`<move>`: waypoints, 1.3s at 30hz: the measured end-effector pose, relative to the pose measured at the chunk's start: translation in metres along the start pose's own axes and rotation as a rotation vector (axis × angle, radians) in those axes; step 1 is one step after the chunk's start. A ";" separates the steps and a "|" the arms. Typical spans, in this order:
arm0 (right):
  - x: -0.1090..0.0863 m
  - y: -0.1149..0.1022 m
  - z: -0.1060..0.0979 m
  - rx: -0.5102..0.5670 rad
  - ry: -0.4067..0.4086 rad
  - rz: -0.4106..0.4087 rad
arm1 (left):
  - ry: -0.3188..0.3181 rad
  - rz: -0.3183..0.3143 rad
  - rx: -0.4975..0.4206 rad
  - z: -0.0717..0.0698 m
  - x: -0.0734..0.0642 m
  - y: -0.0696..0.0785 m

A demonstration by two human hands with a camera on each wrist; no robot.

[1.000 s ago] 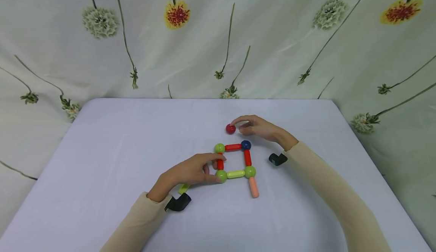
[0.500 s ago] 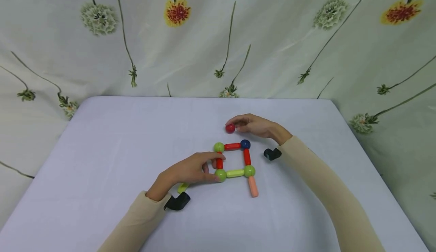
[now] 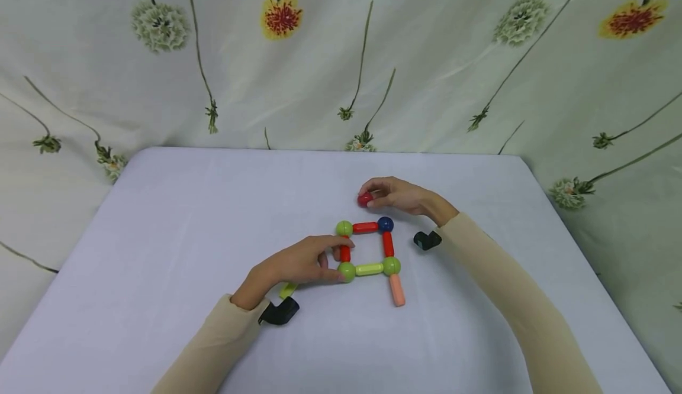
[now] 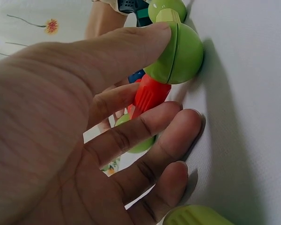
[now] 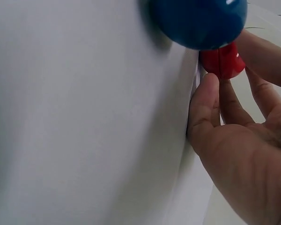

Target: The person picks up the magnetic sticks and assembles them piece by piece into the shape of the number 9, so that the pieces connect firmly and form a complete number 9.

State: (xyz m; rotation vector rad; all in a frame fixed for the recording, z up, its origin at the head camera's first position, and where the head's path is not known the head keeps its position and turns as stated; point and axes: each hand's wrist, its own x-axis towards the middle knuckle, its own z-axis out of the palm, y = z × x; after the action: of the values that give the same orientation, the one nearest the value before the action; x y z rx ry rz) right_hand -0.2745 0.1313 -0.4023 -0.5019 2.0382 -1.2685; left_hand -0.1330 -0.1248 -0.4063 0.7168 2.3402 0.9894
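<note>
A flat square of toy building sticks and balls lies on the white table, its corners green balls and one blue ball (image 3: 386,224). My left hand (image 3: 301,262) holds its left side, thumb on the near-left green ball (image 4: 182,54), index finger at the red stick (image 4: 151,93). Beyond the square, my right hand (image 3: 396,196) grips a red ball (image 3: 364,199) between thumb and fingers; in the right wrist view the blue ball (image 5: 201,21) partly covers that red ball (image 5: 222,62). A pink stick (image 3: 396,290) extends from the near-right green ball (image 3: 391,265).
A yellow-green stick (image 3: 288,290) lies partly hidden under my left wrist. Black wrist cameras stick out from the left sleeve (image 3: 279,311) and the right sleeve (image 3: 428,241). The table (image 3: 213,204) ends at a flower-printed cloth (image 3: 319,74) behind it.
My right hand has closed its fingers round the red ball, which one second ago it only touched from above, and has drawn it slightly right. The left hand stays on the square.
</note>
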 end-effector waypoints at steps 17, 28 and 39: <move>-0.014 0.005 0.001 -0.148 0.061 -0.091 | 0.005 0.010 -0.007 0.000 0.003 0.001; -0.056 0.003 -0.003 -0.181 0.112 -0.146 | 0.006 -0.003 0.004 0.001 0.002 0.000; -0.106 0.005 0.015 -0.260 0.093 -0.174 | 0.015 0.049 0.004 -0.001 0.001 -0.001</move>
State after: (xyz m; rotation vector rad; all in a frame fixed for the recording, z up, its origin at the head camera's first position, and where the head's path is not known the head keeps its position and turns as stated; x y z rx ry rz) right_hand -0.1895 0.1914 -0.3754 -0.7676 2.2937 -1.1474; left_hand -0.1343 -0.1255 -0.4070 0.7748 2.3480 1.0148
